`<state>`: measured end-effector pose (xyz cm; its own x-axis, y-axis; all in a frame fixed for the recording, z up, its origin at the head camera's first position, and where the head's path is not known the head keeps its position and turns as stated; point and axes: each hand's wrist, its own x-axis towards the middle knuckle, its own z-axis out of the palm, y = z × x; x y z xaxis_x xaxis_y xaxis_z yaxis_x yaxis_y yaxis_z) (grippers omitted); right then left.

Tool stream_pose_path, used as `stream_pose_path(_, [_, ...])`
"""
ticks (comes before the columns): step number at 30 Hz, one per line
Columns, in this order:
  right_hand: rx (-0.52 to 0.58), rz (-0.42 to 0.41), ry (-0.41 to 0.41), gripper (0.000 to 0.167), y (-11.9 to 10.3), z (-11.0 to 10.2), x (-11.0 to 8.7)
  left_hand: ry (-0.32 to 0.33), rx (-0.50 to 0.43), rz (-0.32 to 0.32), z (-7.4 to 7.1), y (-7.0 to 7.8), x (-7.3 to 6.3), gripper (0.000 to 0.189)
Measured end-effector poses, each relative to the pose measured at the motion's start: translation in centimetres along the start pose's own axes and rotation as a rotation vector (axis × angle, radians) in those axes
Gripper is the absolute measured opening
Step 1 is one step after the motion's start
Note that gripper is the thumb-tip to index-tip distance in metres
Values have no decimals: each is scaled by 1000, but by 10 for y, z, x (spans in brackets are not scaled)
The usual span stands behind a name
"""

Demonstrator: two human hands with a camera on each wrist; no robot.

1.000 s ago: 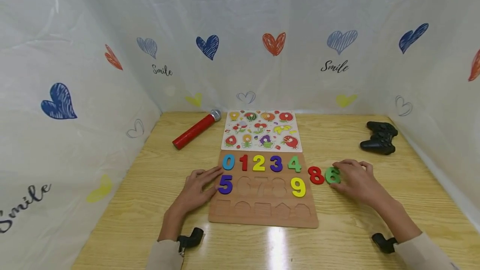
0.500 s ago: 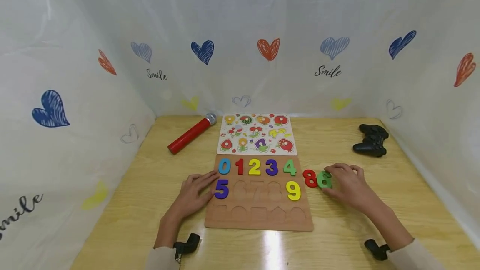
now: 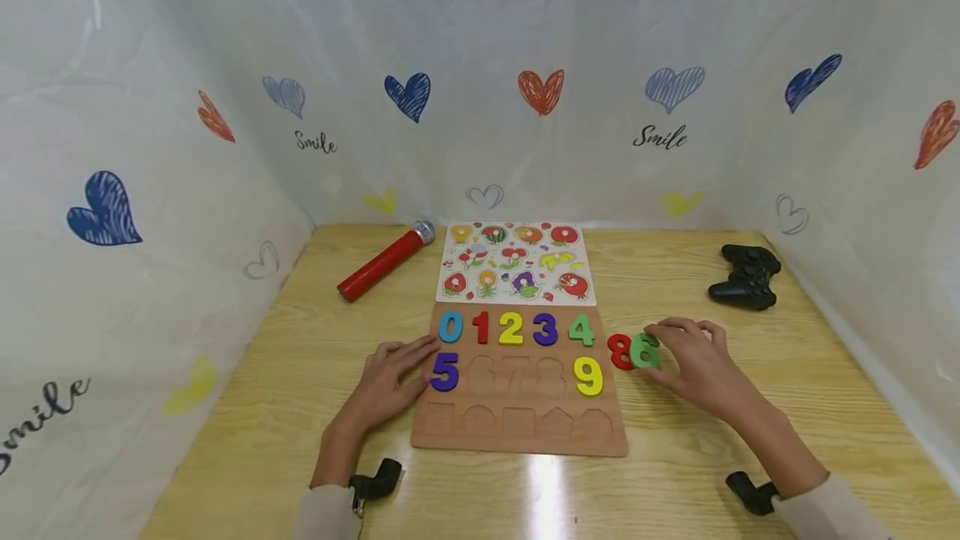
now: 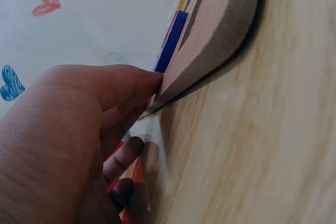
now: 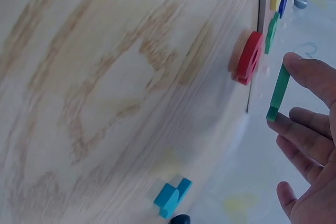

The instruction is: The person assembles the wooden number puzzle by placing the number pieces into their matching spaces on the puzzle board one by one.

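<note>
Between thumb and fingertips, my right hand (image 3: 699, 367) pinches a green number 6 (image 3: 644, 351). In the right wrist view the green piece (image 5: 279, 92) is seen edge-on, off the table. A red number 8 (image 3: 618, 352) lies just right of the wooden number board (image 3: 517, 445), overlapped by the 6 in the head view. My left hand (image 3: 388, 387) rests at the board's left edge, thumb close to the purple 5 (image 3: 445, 372). Numbers 0 to 4 fill the top row; a yellow 9 (image 3: 588, 376) sits at the second row's right end, beyond bare recesses shaped 6, 7 and 8.
Behind the board lies a fruit puzzle (image 3: 517, 265). A red microphone (image 3: 382, 265) is at back left, and a black game controller (image 3: 746, 277) at back right. A blue piece (image 5: 173, 198) lies on the table in the right wrist view, hidden by the right hand in the head view.
My right hand has carried the green 6 a little leftward, closer to the red 8. The left hand stays at the board's edge. The head view has shifted slightly.
</note>
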<state>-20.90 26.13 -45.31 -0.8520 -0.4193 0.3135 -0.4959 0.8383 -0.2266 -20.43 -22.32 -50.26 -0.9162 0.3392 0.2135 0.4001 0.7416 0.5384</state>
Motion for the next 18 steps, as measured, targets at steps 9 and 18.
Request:
stream_pose_path(9, [14,5,-29,55,-11,-4,5,-24,-4,-15,-3,1,1,49])
stream_pose_path(18, [29,5,-20,55,-19,3,7,-22,18,8,-2,1,3,49])
